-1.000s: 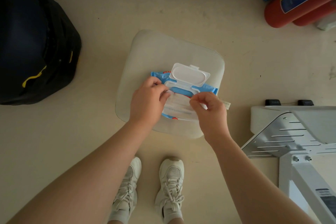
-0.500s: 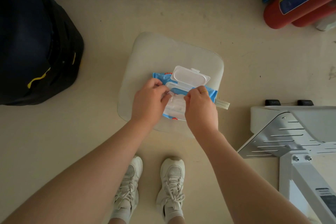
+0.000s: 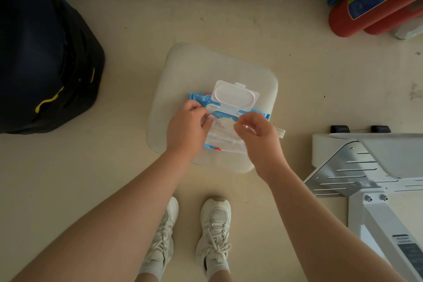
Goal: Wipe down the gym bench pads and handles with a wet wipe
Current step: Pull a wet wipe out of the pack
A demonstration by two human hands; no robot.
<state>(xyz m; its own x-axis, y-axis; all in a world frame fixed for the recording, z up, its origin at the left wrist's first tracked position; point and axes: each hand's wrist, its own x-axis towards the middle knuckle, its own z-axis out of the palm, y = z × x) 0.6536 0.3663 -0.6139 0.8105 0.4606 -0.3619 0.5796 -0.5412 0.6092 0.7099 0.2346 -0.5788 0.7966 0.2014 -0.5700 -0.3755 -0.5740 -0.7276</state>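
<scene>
Blue wet wipe pack (image 3: 229,121) flat on a pale stool seat (image 3: 192,66), white flip lid (image 3: 235,95) swung open toward the wall. Left hand (image 3: 186,128) curled over the pack's left end, fingertips at the opening's edge, pinning it down. Right hand (image 3: 258,135) directly above the opening, thumb and fingers pinching a white wipe (image 3: 225,124) bunched there. White gym bench frame (image 3: 366,167) just to the right, on the floor (image 3: 137,30).
</scene>
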